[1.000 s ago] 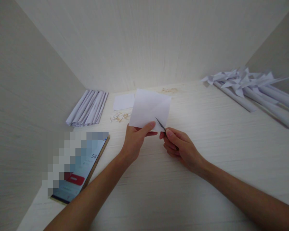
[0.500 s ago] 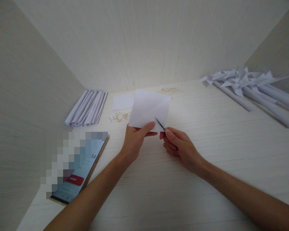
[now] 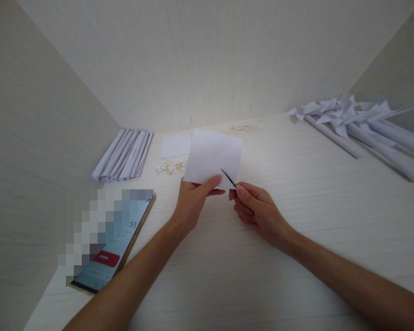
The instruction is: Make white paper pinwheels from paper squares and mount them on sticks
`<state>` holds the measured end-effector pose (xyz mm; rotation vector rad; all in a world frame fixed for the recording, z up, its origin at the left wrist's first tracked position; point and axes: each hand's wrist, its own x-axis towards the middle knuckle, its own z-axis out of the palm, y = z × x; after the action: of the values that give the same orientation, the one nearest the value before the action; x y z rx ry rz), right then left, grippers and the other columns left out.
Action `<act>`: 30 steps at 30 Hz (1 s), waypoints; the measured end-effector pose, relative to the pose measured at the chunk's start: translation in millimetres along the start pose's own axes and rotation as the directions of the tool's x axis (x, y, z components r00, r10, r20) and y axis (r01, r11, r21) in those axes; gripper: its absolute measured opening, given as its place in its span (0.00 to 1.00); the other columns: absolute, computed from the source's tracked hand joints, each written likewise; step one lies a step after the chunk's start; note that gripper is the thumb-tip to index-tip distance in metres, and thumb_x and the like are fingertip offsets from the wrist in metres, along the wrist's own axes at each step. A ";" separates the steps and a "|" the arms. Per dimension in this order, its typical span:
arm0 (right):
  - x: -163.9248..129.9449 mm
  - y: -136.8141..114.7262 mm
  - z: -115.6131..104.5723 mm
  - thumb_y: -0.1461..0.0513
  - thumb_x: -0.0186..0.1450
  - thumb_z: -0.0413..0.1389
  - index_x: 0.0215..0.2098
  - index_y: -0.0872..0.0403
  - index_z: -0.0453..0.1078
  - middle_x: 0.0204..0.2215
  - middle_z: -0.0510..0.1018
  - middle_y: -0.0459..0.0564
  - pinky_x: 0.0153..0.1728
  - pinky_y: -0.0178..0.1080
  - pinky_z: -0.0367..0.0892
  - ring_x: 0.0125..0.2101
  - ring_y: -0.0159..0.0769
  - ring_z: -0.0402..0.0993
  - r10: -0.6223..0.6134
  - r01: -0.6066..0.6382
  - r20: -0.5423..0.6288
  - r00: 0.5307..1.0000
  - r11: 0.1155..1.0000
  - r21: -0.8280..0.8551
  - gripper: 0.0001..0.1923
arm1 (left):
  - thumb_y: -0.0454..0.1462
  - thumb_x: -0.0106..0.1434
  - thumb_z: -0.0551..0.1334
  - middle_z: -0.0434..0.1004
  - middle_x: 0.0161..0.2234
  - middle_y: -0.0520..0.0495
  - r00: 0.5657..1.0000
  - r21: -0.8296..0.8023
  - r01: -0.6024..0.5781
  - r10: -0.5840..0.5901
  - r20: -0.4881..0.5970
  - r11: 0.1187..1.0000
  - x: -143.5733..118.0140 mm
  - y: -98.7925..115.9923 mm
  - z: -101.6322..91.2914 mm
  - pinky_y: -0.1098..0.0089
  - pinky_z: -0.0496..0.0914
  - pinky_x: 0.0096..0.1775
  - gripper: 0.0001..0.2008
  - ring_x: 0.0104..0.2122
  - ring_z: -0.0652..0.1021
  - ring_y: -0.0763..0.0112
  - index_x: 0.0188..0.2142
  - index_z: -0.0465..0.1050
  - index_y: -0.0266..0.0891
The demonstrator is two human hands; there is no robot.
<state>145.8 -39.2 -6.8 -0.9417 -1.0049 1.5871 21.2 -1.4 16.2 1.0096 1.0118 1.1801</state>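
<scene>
Above the pale wood-grain tabletop, the person's left hand pinches the lower edge of a square white paper sheet, thumb on top, holding it raised near the middle. Just beside it, the right hand is closed around a thin dark blade whose tip touches the sheet's lower right part. Rolled white paper tubes lie far left, a smartphone nearer.
</scene>
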 end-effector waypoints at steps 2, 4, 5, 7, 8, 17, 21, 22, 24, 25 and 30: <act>-0.5 -0.4 -0.1 0.56 0.60 0.47 0.25 0.56 0.61 0.10 0.48 0.35 0.10 0.26 0.39 0.10 0.20 0.42 0.001 -0.001 -0.002 1.000 1.000 -0.008 0.12 | 0.34 0.44 0.64 0.75 0.28 0.51 1.000 0.002 -0.004 0.004 0.003 1.000 0.0 -0.4 0.0 0.75 0.72 0.26 0.14 0.27 0.74 0.74 0.34 0.73 0.37; -0.8 -0.7 -0.1 0.56 0.60 0.47 0.25 0.56 0.61 0.10 0.48 0.35 0.10 0.26 0.39 0.10 0.20 0.42 0.005 -0.005 -0.003 1.000 1.000 -0.010 0.12 | 0.35 0.44 0.64 0.75 0.28 0.50 1.000 0.008 -0.006 0.006 0.015 1.000 0.1 -0.9 -0.3 0.75 0.72 0.26 0.13 0.27 0.74 0.73 0.33 0.73 0.37; -0.9 -0.9 -0.1 0.56 0.60 0.47 0.25 0.56 0.61 0.10 0.48 0.35 0.10 0.26 0.39 0.10 0.20 0.42 0.008 -0.008 -0.002 1.000 1.000 -0.008 0.12 | 0.35 0.44 0.64 0.75 0.28 0.50 1.000 0.012 -0.007 0.007 0.019 1.000 0.3 -1.1 -0.5 0.74 0.72 0.26 0.13 0.27 0.74 0.73 0.33 0.73 0.37; -0.8 -1.1 0.0 0.56 0.60 0.47 0.25 0.56 0.61 0.11 0.48 0.35 0.10 0.26 0.39 0.10 0.20 0.42 0.008 -0.008 0.000 1.000 1.000 -0.006 0.12 | 0.35 0.44 0.64 0.75 0.29 0.50 1.000 0.021 -0.009 0.008 0.020 1.000 0.6 -1.4 -1.1 0.74 0.72 0.27 0.13 0.27 0.74 0.73 0.32 0.73 0.37; -0.7 -1.1 0.1 0.56 0.60 0.47 0.25 0.56 0.61 0.11 0.48 0.35 0.09 0.26 0.39 0.10 0.20 0.42 0.006 -0.006 0.000 1.000 1.000 -0.006 0.12 | 0.36 0.44 0.64 0.75 0.29 0.50 1.000 0.026 -0.009 0.009 0.019 1.000 0.7 -1.5 -1.3 0.74 0.72 0.27 0.13 0.27 0.74 0.73 0.32 0.73 0.37; 0.0 -2.3 1.5 0.56 0.60 0.47 0.25 0.56 0.61 0.11 0.48 0.35 0.10 0.26 0.39 0.10 0.20 0.42 0.009 -0.009 0.006 1.000 1.000 0.011 0.12 | 0.35 0.44 0.63 0.75 0.28 0.50 1.000 0.036 -0.012 0.011 0.020 0.999 0.2 -1.6 -1.2 0.75 0.72 0.26 0.09 0.27 0.73 0.74 0.28 0.74 0.36; 0.5 -1.9 0.6 0.56 0.60 0.47 0.25 0.56 0.62 0.10 0.48 0.35 0.09 0.26 0.39 0.10 0.19 0.42 0.011 -0.011 0.008 1.000 1.000 0.021 0.12 | 0.36 0.44 0.63 0.75 0.28 0.50 1.000 0.067 -0.016 0.014 0.024 0.998 0.1 -1.9 -1.7 0.74 0.72 0.26 0.09 0.27 0.74 0.73 0.28 0.74 0.35; 0.7 -1.7 0.3 0.56 0.60 0.47 0.24 0.56 0.62 0.10 0.48 0.35 0.09 0.26 0.39 0.10 0.19 0.42 0.011 -0.011 0.006 1.000 1.000 0.021 0.12 | 0.36 0.44 0.63 0.75 0.28 0.50 1.000 0.073 -0.019 0.017 0.024 0.997 0.2 -2.2 -2.0 0.74 0.72 0.26 0.09 0.27 0.74 0.73 0.28 0.74 0.35; 0.8 -1.3 0.0 0.56 0.60 0.47 0.24 0.56 0.62 0.10 0.49 0.35 0.09 0.26 0.39 0.10 0.19 0.42 0.008 -0.008 0.003 1.000 1.000 0.020 0.12 | 0.36 0.44 0.64 0.76 0.28 0.50 0.999 0.076 -0.027 0.025 0.023 0.997 0.6 -3.0 -2.7 0.74 0.72 0.27 0.09 0.27 0.74 0.73 0.28 0.74 0.36; 0.8 -1.1 0.0 0.56 0.60 0.48 0.24 0.56 0.62 0.10 0.49 0.35 0.09 0.26 0.39 0.10 0.19 0.42 0.006 -0.006 0.003 1.000 1.000 0.019 0.12 | 0.36 0.44 0.64 0.76 0.28 0.50 0.999 0.076 -0.028 0.026 0.024 0.997 0.7 -3.4 -3.1 0.74 0.72 0.27 0.09 0.27 0.74 0.73 0.28 0.74 0.36; 0.4 -1.4 1.1 0.57 0.60 0.48 0.24 0.57 0.62 0.10 0.49 0.35 0.09 0.25 0.40 0.10 0.19 0.42 0.003 -0.003 -0.001 1.000 0.999 0.034 0.12 | 0.37 0.43 0.64 0.76 0.28 0.49 1.000 0.083 -0.024 0.023 0.019 0.996 1.2 -3.9 -3.0 0.72 0.72 0.27 0.10 0.27 0.74 0.72 0.28 0.74 0.35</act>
<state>145.1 -38.8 -5.1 -0.9213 -0.9727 1.6013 19.3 -0.3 11.6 1.0983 1.0443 1.1542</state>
